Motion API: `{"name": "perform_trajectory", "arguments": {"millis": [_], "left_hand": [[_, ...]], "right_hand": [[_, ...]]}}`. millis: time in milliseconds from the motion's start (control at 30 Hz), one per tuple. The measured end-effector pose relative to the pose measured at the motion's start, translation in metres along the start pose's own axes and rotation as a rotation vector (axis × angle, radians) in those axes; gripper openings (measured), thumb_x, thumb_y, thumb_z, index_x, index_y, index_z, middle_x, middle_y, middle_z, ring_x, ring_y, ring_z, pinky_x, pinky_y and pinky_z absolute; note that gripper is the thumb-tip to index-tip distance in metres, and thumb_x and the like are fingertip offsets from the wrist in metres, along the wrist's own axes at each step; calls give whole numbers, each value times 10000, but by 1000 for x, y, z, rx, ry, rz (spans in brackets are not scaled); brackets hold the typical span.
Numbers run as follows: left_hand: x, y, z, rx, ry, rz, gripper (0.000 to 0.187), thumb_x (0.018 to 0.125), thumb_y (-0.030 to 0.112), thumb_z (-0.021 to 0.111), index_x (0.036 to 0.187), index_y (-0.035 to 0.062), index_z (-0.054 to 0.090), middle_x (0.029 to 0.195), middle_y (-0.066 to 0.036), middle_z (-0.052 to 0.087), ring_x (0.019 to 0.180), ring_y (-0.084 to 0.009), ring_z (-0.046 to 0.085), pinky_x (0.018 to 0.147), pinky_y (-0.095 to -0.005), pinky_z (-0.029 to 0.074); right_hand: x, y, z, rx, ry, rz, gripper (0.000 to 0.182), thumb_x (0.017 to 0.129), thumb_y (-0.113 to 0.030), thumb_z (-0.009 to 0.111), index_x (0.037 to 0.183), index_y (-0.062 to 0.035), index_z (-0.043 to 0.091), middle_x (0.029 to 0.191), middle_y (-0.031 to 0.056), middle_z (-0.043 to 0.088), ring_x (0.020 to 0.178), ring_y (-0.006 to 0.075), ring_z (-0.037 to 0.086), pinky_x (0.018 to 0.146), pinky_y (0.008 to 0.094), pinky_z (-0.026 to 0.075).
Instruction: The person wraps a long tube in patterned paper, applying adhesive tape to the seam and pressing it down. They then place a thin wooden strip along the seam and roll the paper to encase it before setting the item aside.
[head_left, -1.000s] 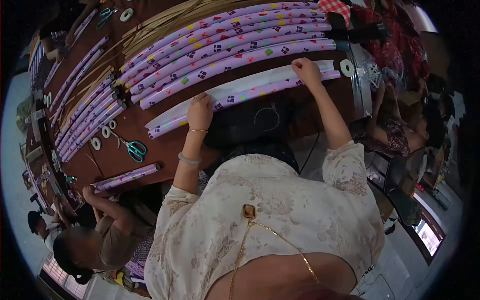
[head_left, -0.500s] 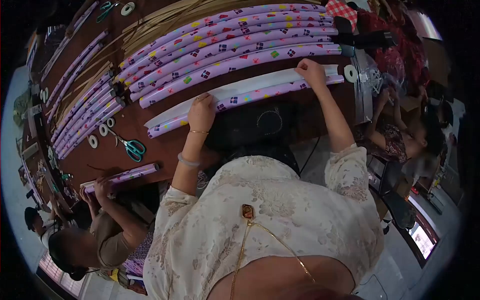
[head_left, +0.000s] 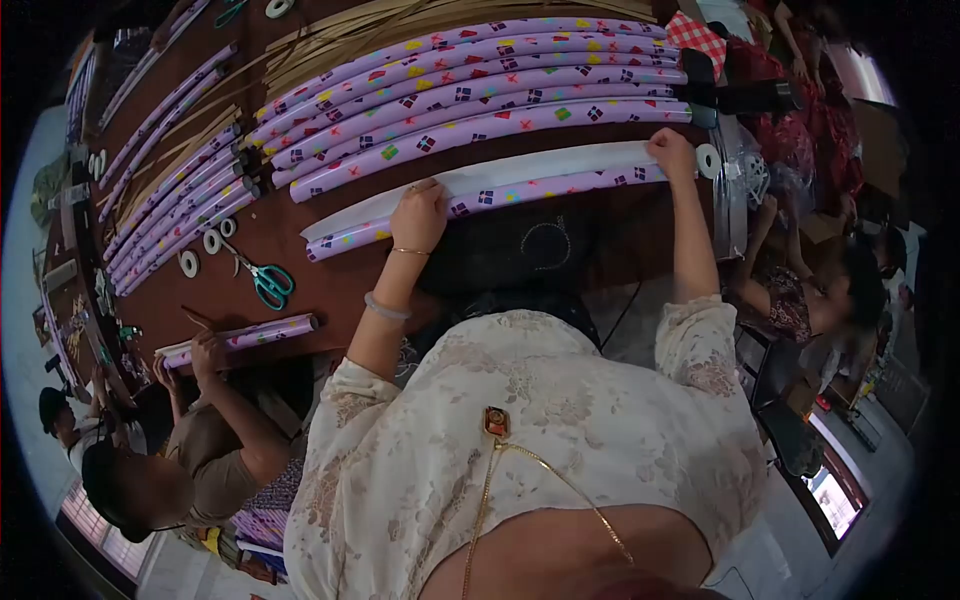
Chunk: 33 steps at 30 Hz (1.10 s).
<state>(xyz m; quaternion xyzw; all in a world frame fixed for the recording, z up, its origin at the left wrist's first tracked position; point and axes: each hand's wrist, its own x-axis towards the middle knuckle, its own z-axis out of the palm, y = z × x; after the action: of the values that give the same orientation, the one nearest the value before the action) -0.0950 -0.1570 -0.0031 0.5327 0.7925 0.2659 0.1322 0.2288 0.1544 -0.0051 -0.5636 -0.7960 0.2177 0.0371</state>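
Observation:
A roll of purple wrapping paper point(head_left: 540, 192) lies along the table's near edge, with a loose flap showing its white underside point(head_left: 545, 164). My left hand point(head_left: 418, 214) is closed on the flap left of the roll's middle; the fingertips are partly hidden. Near the right end, my right hand point(head_left: 673, 153) pinches the paper's edge, its fingers curled together. Just beyond the roll are several finished-looking purple rolls point(head_left: 480, 131) side by side. A white tape ring point(head_left: 708, 161) is close to my right hand.
Teal-handled scissors point(head_left: 271, 286) and white tape rings point(head_left: 189, 264) lie to the left. More purple rolls point(head_left: 180, 228) are stacked there. A co-worker's hands point(head_left: 206, 355) hold another roll point(head_left: 270, 336). Brown strips point(head_left: 400, 48) lie at the back. Other people work at right.
My right hand has slid rightward to the roll's right end, still closed on the paper. My left hand has shifted slightly right. The whole view has shifted a little.

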Motion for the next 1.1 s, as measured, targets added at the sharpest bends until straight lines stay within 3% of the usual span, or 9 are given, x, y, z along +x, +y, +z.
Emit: {"name": "perform_trajectory", "arguments": {"millis": [67,233,333,367,600,800,867,933,1100], "left_hand": [[2,4,-3,-22,17,-6,123,734,93,533,807,53,623,910,-92,608,828,-294,575,705,-377,482],[6,4,-3,-69,27,10,86,728,94,532,689,33,579,769,-107,594,757,-304,579,649,-397,476],[7,-3,-1,-115,-42,-78,84,726,96,537,695,37,587,759,-122,596,748,-318,576,648,-407,471],[7,-4,-2,-133,-45,-83,123,756,112,564,809,17,621,813,-149,618,757,-330,584,681,-385,469],[-17,-7,-30,-309,346,-163,159,661,1,609,815,40,604,814,-123,598,805,-316,562,716,-377,450],[-71,-80,-85,58,720,-570,266,665,47,632,924,49,569,909,-107,573,885,-301,533,810,-382,401],[-81,-109,-92,111,690,-614,264,689,67,625,946,31,578,899,-121,601,864,-292,567,792,-367,432],[-78,-126,-102,-463,475,-750,272,709,91,616,964,2,581,888,-142,629,832,-279,606,752,-344,470],[-73,-152,-109,-318,299,-702,257,751,115,621,966,-21,584,855,-126,649,768,-209,631,674,-293,486]], "right_hand": [[7,35,-10,67,-24,82,180,662,-248,676,762,-109,620,692,56,612,690,228,602,615,345,458],[-6,10,-26,-393,133,127,102,727,-204,590,759,-108,580,744,70,614,736,291,585,642,392,447],[-32,-46,-9,-144,250,-167,128,775,-188,580,822,-73,547,765,90,562,747,291,562,649,413,436],[-45,-72,-1,-24,198,-245,133,791,-170,570,842,-51,541,784,110,568,749,292,565,657,391,442],[-106,-236,54,369,-401,-486,150,796,-106,574,918,-20,588,808,113,621,750,181,612,683,270,466],[-129,-332,110,320,-563,-824,167,798,-137,567,923,-32,604,850,118,620,762,249,610,674,314,474],[-135,-356,129,321,-545,-908,166,800,-143,559,918,-36,604,862,114,614,772,271,600,668,333,472],[-140,-382,150,321,-509,-994,166,801,-149,551,914,-40,603,873,111,608,781,294,590,663,351,471],[-151,-421,191,277,-427,-1058,132,796,-141,541,890,-58,582,842,103,589,774,312,576,644,383,470]]}}
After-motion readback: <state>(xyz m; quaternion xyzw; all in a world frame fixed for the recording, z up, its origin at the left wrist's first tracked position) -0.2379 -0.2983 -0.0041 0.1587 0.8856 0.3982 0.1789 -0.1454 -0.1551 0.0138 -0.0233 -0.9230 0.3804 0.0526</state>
